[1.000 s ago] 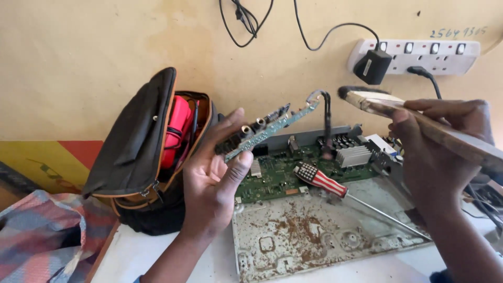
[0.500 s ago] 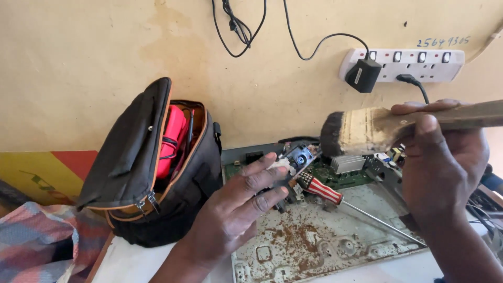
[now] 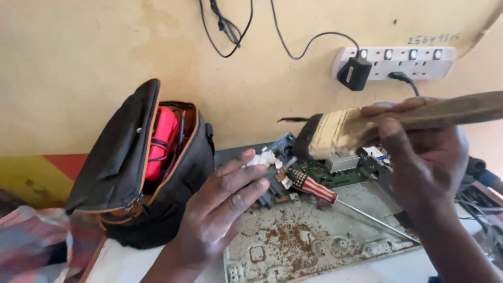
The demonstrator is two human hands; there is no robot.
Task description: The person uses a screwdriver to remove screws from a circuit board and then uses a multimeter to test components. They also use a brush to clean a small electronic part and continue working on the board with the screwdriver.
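Observation:
My left hand (image 3: 222, 209) grips a small circuit board (image 3: 273, 170) with dark connectors and white bits, held over the open metal chassis (image 3: 309, 246). My right hand (image 3: 427, 157) holds a wide paintbrush (image 3: 346, 130) by its wooden handle, its dark bristles pointing left just above the small board. A screwdriver (image 3: 335, 198) with a striped red, white and blue handle lies on the rusty chassis plate, right beside the board. A green main board (image 3: 340, 173) sits at the back of the chassis, partly hidden by the brush.
An open black tool pouch (image 3: 136, 173) with a red item inside stands to the left against the wall. A white power strip (image 3: 398, 58) with a black plug hangs on the wall, cables above. Checked cloth (image 3: 31, 246) lies bottom left. More gear sits at the right edge.
My left hand has turned the small board over and lowered it toward the chassis. The right hand has swung the brush round so its bristles come close to the board.

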